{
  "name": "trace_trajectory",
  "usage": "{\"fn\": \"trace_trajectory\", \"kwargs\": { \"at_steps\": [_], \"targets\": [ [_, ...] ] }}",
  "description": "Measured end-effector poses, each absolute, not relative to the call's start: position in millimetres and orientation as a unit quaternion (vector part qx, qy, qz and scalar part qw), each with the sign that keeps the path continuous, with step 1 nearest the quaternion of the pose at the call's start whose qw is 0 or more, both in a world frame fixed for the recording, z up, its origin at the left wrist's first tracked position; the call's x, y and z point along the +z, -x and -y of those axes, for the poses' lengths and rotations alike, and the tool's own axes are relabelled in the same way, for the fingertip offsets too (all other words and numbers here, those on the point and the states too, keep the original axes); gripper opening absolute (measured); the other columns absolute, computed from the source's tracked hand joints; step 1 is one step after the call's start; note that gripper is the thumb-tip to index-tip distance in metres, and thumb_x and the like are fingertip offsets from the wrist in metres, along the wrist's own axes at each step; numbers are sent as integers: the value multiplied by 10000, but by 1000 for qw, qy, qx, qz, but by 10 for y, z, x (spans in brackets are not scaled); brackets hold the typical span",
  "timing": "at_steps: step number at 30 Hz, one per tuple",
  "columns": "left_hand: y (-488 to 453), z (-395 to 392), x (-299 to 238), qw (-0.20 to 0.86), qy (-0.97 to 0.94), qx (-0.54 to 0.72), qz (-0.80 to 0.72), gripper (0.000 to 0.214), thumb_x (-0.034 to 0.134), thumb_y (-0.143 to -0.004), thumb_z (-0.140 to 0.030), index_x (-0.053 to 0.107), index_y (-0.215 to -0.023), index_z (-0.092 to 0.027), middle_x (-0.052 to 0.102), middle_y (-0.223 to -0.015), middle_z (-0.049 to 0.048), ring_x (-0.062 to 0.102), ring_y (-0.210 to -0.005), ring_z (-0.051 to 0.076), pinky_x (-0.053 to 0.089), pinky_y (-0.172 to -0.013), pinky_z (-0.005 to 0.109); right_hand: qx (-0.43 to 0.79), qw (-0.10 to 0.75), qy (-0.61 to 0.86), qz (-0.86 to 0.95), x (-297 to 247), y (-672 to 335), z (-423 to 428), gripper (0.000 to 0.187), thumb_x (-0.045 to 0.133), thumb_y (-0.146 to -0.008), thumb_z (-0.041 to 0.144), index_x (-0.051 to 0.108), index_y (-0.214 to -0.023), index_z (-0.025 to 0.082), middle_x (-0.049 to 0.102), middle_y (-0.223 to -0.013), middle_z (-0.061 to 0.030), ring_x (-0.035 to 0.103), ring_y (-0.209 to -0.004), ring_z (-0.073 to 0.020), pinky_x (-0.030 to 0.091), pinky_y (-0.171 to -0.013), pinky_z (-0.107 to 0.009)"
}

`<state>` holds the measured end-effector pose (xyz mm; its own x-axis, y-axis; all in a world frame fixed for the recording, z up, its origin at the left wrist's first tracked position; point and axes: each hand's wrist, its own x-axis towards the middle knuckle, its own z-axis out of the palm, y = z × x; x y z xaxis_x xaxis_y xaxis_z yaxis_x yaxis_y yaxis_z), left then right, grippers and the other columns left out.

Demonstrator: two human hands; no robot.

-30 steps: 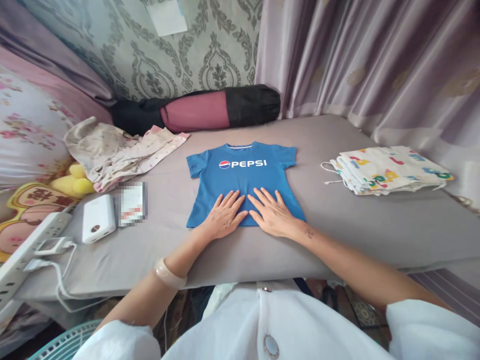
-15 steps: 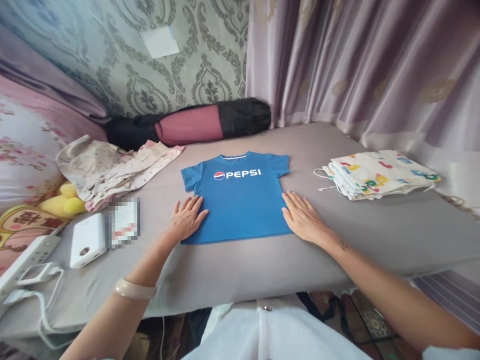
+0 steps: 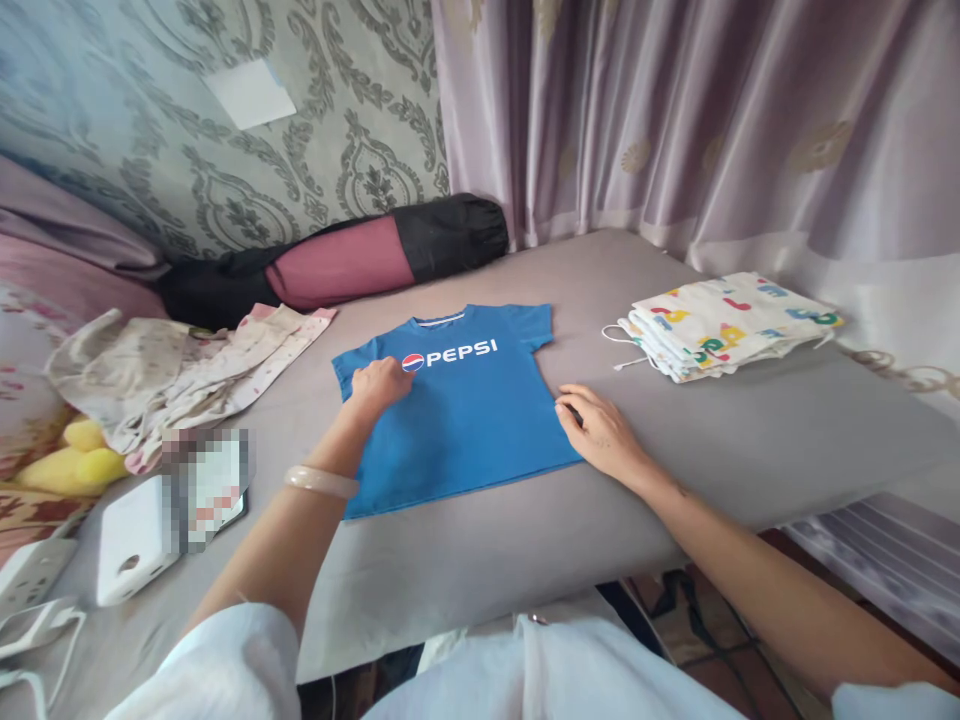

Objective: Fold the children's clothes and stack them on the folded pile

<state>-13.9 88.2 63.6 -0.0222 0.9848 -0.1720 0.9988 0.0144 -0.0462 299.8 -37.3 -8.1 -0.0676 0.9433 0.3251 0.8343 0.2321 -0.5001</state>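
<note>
A blue short-sleeved T-shirt [image 3: 465, 430] with a white PEPSI print lies spread flat, its collar away from me. My left hand [image 3: 380, 384] is over its left upper part, between the sleeve and the round logo. That hand's fingers are bent and partly hidden, with the thumb apart towards the logo; no cloth shows raised in them. At the shirt's right side edge, near the hem, my right hand [image 3: 600, 428] rests with loosely curved fingers. A gap shows between its thumb and forefinger, and it grips nothing.
Folded white printed cloth [image 3: 735, 325] with cords lies at the right. Crumpled pale clothes [image 3: 187, 365], a yellow plush toy [image 3: 75, 460], a white power bank [image 3: 139, 540], a blurred-out item [image 3: 214, 490] and a power strip [image 3: 34, 575] line the left. Behind lies a long black-and-pink bag [image 3: 345, 260].
My left hand has moved from the shirt's lower left edge up towards the logo, its fingers now bent. My right hand stays by the right edge, fingers more curved. The view has turned right.
</note>
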Motion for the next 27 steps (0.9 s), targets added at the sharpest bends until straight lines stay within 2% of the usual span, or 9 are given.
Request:
{"fn": "trace_trajectory", "kwargs": {
  "at_steps": [7, 13, 18, 22, 27],
  "targets": [
    [-627, -1204, 516, 117, -825, 43, -552, 272, 509, -904, -332, 693, -1031, -176, 722, -1013, 94, 664, -973, 239, 491, -836, 301, 137, 329, 604, 713, -41, -3012, 364, 386, 414, -926, 306, 585, -1260, 216, 672, -1213, -87, 616, -1129, -241, 460, -999, -418],
    [-1289, -1394, 376, 140, -865, 95, -472, 334, 610, -846, -302, 651, -1136, -141, 707, -1053, 101, 648, -999, 229, 484, -886, 299, 220, 379, 624, 647, -7, -3014, 367, 364, 425, -918, 360, 625, -1180, 205, 741, -976, -71, 687, -933, -219, 513, -887, -364],
    [-1675, -1462, 312, 119, -877, 88, -458, 465, 669, -807, -426, 633, -1169, -136, 677, -1086, 116, 605, -1082, 262, 460, -943, 328, 269, 409, 622, 611, 10, -3030, 353, 320, 432, -911, 383, 630, -1080, 197, 725, -813, -42, 684, -795, -196, 516, -783, -329],
    [-1874, -1462, 321, 104, -885, 59, -451, 493, 676, -800, -452, 634, -1164, -122, 654, -1137, 136, 568, -1154, 281, 441, -986, 335, 291, 419, 619, 597, 4, -3051, 352, 308, 449, -910, 406, 620, -1057, 196, 709, -773, -34, 677, -779, -195, 509, -760, -327],
    [-2023, -1444, 342, 108, -874, 15, -474, 360, 591, -871, -342, 642, -1158, -131, 635, -1213, 145, 586, -1155, 261, 460, -982, 315, 295, 422, 608, 604, -26, -3075, 342, 282, 460, -911, 396, 622, -1042, 206, 725, -804, -45, 690, -818, -205, 515, -783, -340]
  ]
}}
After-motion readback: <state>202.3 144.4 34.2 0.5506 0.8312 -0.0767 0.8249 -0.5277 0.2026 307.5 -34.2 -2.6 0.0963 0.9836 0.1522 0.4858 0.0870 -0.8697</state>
